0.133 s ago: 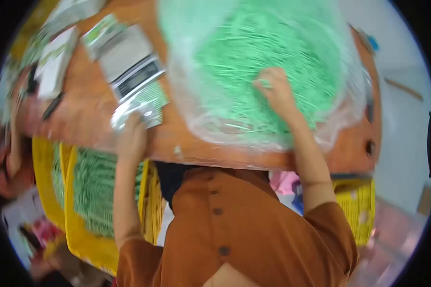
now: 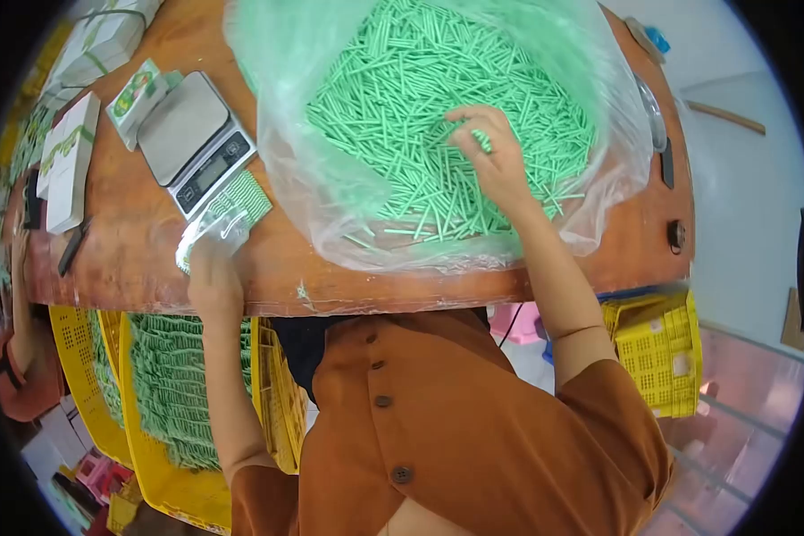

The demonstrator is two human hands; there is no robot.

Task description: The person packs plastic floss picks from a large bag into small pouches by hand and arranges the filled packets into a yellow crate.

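Observation:
My left hand (image 2: 214, 275) is at the table's front edge, its fingers blurred, holding a clear plastic packet (image 2: 221, 229) that has green and white print. Green sticks (image 2: 456, 67) fill a large translucent bag (image 2: 286, 170) lying wide open on the table. Over these sticks is my right hand (image 2: 491, 152), with several short green sticks (image 2: 482, 139) between its curled fingers and palm. Just beyond the packet stands a digital scale (image 2: 188, 134) with a grey plate and a small display.
White boxes (image 2: 71, 161) and a green-white card pack (image 2: 136, 100) are at the left of the wooden table (image 2: 143, 268). Below are yellow baskets (image 2: 156, 464) with green packets. Another person's arm (image 2: 25, 313) shows at far left. A black object (image 2: 676, 235) sits at right.
The whole view has shifted, and the table's things appear lower and further left. My right hand has loosened its fist, and more of the sticks in it shows.

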